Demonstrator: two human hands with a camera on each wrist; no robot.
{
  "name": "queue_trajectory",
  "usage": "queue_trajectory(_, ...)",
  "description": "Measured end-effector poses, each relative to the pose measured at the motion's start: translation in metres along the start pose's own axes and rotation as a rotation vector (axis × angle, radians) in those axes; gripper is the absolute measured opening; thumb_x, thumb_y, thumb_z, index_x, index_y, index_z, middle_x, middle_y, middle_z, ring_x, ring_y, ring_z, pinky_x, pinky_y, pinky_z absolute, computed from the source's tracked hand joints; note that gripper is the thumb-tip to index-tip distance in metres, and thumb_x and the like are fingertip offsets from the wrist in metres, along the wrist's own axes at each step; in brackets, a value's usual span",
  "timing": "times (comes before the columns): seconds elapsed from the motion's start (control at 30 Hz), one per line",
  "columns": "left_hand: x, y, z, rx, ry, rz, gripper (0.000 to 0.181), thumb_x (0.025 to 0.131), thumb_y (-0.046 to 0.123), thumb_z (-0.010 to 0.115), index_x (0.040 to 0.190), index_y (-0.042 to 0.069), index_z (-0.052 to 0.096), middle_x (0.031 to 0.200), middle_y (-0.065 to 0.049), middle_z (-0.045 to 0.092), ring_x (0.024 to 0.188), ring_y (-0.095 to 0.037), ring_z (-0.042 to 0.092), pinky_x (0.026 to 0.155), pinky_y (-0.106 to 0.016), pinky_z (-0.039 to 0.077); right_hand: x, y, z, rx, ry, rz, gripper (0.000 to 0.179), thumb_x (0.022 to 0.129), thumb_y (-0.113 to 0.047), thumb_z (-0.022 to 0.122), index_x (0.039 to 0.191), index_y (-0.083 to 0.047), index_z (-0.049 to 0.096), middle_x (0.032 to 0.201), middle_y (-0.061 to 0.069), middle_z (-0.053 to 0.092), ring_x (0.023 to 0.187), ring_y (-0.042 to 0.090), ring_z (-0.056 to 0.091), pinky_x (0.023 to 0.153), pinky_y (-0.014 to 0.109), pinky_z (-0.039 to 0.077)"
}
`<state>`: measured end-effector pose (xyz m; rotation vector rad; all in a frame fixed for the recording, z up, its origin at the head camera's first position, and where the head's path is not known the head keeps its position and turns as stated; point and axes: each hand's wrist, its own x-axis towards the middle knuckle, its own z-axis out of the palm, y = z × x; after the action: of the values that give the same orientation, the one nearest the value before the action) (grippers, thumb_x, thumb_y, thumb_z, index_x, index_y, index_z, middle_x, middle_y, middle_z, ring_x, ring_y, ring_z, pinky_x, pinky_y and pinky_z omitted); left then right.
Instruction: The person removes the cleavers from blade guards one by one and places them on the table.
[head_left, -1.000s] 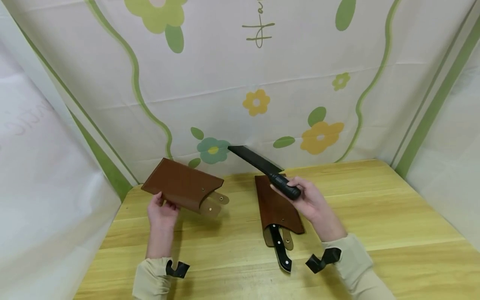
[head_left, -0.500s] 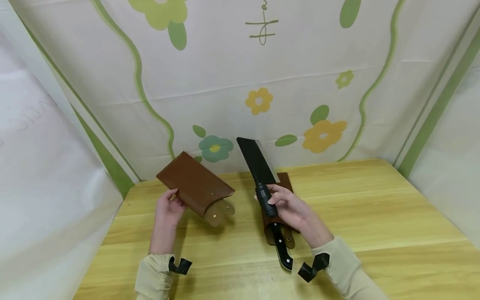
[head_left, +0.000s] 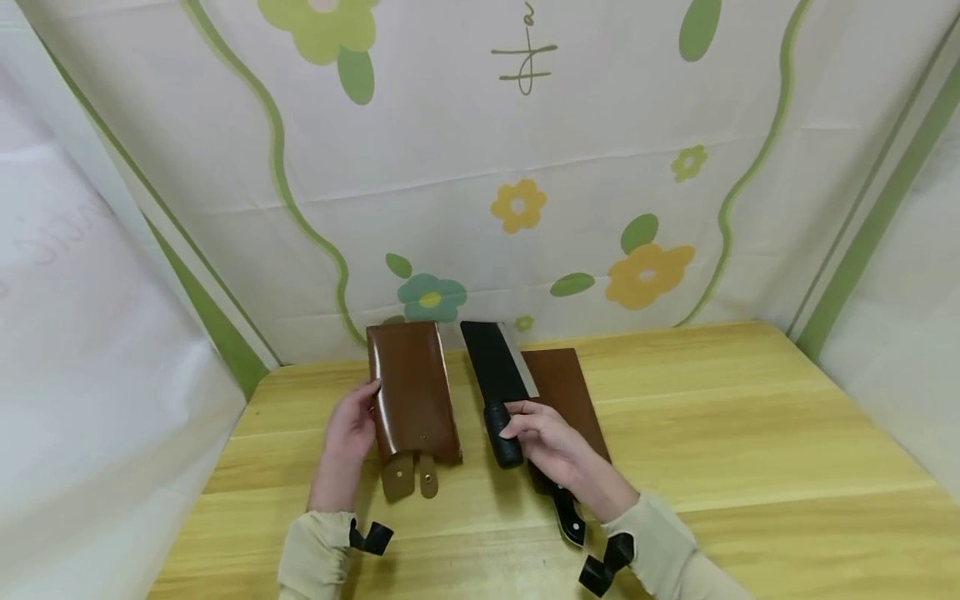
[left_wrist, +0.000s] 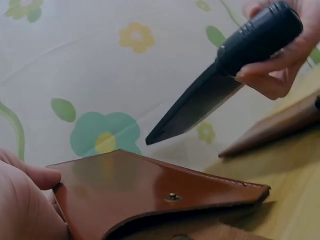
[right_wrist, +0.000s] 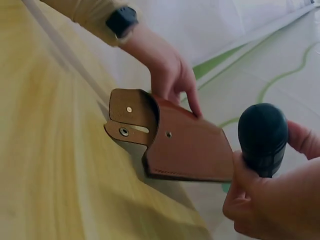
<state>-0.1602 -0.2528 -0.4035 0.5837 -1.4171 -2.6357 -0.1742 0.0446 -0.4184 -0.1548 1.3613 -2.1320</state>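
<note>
My left hand (head_left: 351,427) pinches a brown leather knife sheath (head_left: 411,392) by its left edge, its open mouth and two tan snap straps pointing toward me. In the right wrist view, the sheath's mouth (right_wrist: 152,117) gapes with no blade in it. My right hand (head_left: 551,437) grips the black handle (head_left: 501,437) of a cleaver with a dark blade (head_left: 491,358) and a pale edge, tip pointing away from me. The cleaver is apart from the held sheath, just to its right. Under my right hand lies a second brown sheath (head_left: 566,387) with a black-handled knife (head_left: 570,521) in it.
The wooden table (head_left: 720,433) runs back to a white cloth wall (head_left: 420,150) printed with flowers. White cloth sides (head_left: 97,333) stand at left and right. Black straps (head_left: 371,537) hang at both sleeve cuffs.
The held sheath has moved right and turned, so its mouth now faces me. The cleaver has swung from pointing left to pointing away, then come lower and nearer the sheath.
</note>
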Motion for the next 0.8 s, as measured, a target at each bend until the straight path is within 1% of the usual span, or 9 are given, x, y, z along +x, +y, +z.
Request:
queue_trajectory(0.07, 0.003, -0.005, 0.001, 0.082, 0.003, 0.010, 0.018, 0.108, 0.004, 0.048, 0.125, 0.003, 0.055, 0.093, 0.008, 0.068, 0.091, -0.008, 0.061, 0.089, -0.022, 0.049, -0.001, 0.004, 0.004, 0.006, 0.011, 0.012, 0.064, 0.085, 0.010, 0.054, 0.145, 0.018, 0.034, 0.147, 0.032, 0.040, 0.116, 0.029, 0.053, 0.091, 0.029, 0.050)
queue_trajectory(0.13, 0.005, -0.009, 0.001, 0.165, 0.013, 0.010, 0.032, 0.108, 0.006, 0.051, 0.138, -0.002, 0.049, 0.095, 0.008, 0.067, 0.093, -0.009, 0.060, 0.090, -0.023, 0.049, -0.002, 0.008, 0.008, 0.027, 0.027, 0.021, 0.067, 0.086, 0.010, 0.053, 0.148, 0.020, 0.031, 0.154, 0.036, 0.030, 0.119, 0.028, 0.049, 0.091, 0.027, 0.049)
queue_trajectory(0.2, 0.008, -0.014, 0.001, 0.231, 0.018, 0.007, 0.045, 0.107, 0.007, 0.052, 0.149, -0.007, 0.042, 0.097, 0.008, 0.067, 0.094, -0.009, 0.060, 0.090, -0.024, 0.049, -0.002, 0.013, 0.012, 0.050, 0.041, 0.029, 0.068, 0.085, 0.011, 0.052, 0.148, 0.021, 0.028, 0.157, 0.037, 0.024, 0.119, 0.028, 0.047, 0.091, 0.026, 0.049)
queue_trajectory(0.27, 0.009, -0.017, 0.000, 0.277, 0.016, 0.004, 0.052, 0.107, 0.008, 0.053, 0.154, -0.008, 0.037, 0.100, 0.007, 0.067, 0.095, -0.008, 0.061, 0.090, -0.024, 0.048, -0.003, 0.016, 0.015, 0.080, 0.057, 0.038, 0.069, 0.085, 0.012, 0.052, 0.148, 0.022, 0.027, 0.159, 0.037, 0.020, 0.118, 0.026, 0.046, 0.090, 0.025, 0.049)
queue_trajectory(0.43, 0.013, -0.023, -0.004, 0.343, 0.020, -0.004, 0.053, 0.107, 0.009, 0.053, 0.155, -0.008, 0.037, 0.100, 0.006, 0.066, 0.089, -0.007, 0.061, 0.080, -0.022, 0.049, -0.002, 0.021, 0.019, 0.135, 0.080, 0.049, 0.070, 0.086, 0.015, 0.051, 0.149, 0.022, 0.025, 0.158, 0.038, 0.017, 0.118, 0.026, 0.045, 0.088, 0.024, 0.050)
queue_trajectory(0.53, 0.015, -0.026, -0.006, 0.386, 0.014, -0.019, 0.052, 0.107, 0.010, 0.052, 0.154, -0.007, 0.038, 0.104, 0.003, 0.066, 0.088, -0.008, 0.061, 0.078, -0.022, 0.050, -0.002, 0.022, 0.018, 0.153, 0.092, 0.052, 0.069, 0.087, 0.016, 0.051, 0.150, 0.022, 0.023, 0.158, 0.039, 0.017, 0.119, 0.026, 0.046, 0.087, 0.024, 0.051)
queue_trajectory(0.63, 0.016, -0.028, -0.007, 0.429, 0.012, -0.037, 0.052, 0.107, 0.010, 0.051, 0.155, -0.006, 0.039, 0.124, -0.008, 0.064, 0.100, -0.013, 0.061, 0.087, -0.026, 0.049, -0.001, 0.023, 0.017, 0.152, 0.098, 0.055, 0.068, 0.088, 0.015, 0.051, 0.150, 0.022, 0.023, 0.157, 0.038, 0.020, 0.120, 0.027, 0.048, 0.087, 0.025, 0.051)
queue_trajectory(0.73, 0.017, -0.029, -0.006, 0.439, 0.000, -0.045, 0.053, 0.108, 0.008, 0.049, 0.157, -0.006, 0.035, 0.150, -0.021, 0.048, 0.123, -0.024, 0.053, 0.104, -0.034, 0.042, -0.001, 0.026, 0.016, 0.142, 0.099, 0.059, 0.068, 0.088, 0.016, 0.051, 0.150, 0.022, 0.023, 0.158, 0.039, 0.019, 0.130, 0.033, 0.043, 0.090, 0.027, 0.050)
queue_trajectory(0.8, 0.018, -0.030, -0.005, 0.429, -0.001, -0.038, 0.054, 0.107, 0.006, 0.048, 0.158, -0.005, 0.033, 0.160, -0.023, 0.037, 0.135, -0.031, 0.043, 0.112, -0.040, 0.035, 0.000, 0.027, 0.016, 0.133, 0.099, 0.058, 0.069, 0.088, 0.017, 0.051, 0.151, 0.022, 0.024, 0.159, 0.039, 0.016, 0.140, 0.038, 0.035, 0.094, 0.028, 0.049)
